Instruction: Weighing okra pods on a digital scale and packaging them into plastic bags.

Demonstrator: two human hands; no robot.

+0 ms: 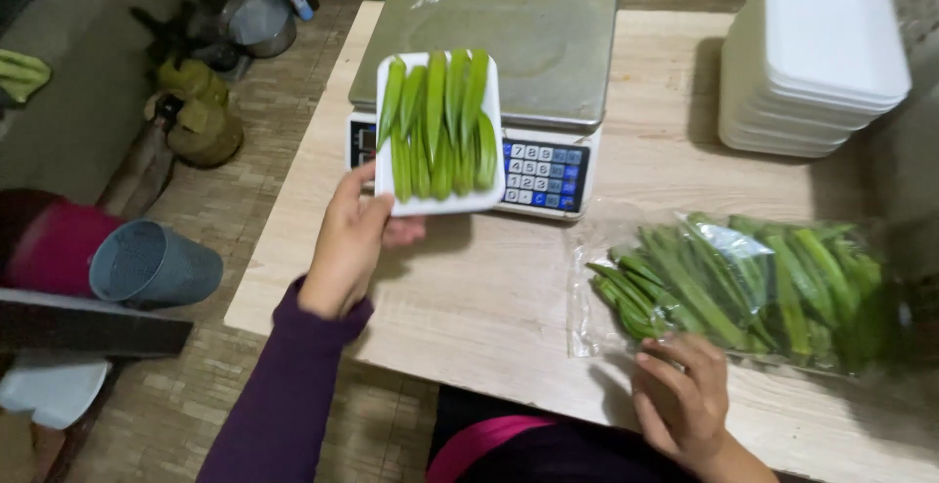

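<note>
Gripping a white foam tray [439, 199] of ridged okra, left hand [349, 241]; right hand [680, 395] open on crinkly plastic bag [743, 287]

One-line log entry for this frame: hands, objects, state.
left hand: holds tray of okra over scale | right hand: on okra bag | empty trays: stacked, table

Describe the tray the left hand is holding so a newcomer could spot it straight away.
Start at the wooden table and find the grey weighing scale at its far edge. In front of the scale's keypad, the left hand holds up a white foam tray by its near corner. Unlike the empty stacked trays at far right, it carries a neat row of green okra pods.
</note>
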